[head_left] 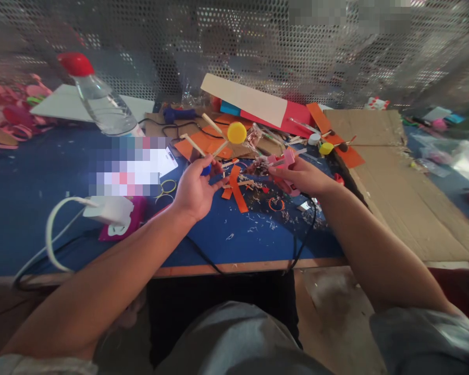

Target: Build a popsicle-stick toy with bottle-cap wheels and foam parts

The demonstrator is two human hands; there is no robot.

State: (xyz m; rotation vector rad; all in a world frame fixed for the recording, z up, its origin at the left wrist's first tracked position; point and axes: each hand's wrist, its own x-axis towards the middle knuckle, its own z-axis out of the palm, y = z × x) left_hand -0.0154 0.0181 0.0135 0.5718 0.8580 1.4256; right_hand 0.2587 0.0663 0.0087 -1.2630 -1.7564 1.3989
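Note:
My left hand (195, 190) is closed on a small craft piece made of wooden sticks (214, 125). A yellow bottle cap (236, 133) sits on the piece, and a blue cap (206, 170) shows between my fingers. In my right hand (307, 177) is a pink glue gun (287, 158), its black cord (310, 229) trailing down over the table edge. The gun's front end points left toward the stick piece, apart from it. Beneath both hands lie orange paper strips (238, 190) and pale shreds.
At left stand a water bottle (105, 104) with a red cap, a lit phone (166, 162) and a white charger in a magenta power strip (125, 221). Behind are coloured card sheets (250, 99). Flattened cardboard (398, 192) covers the right side of the blue table (234, 242).

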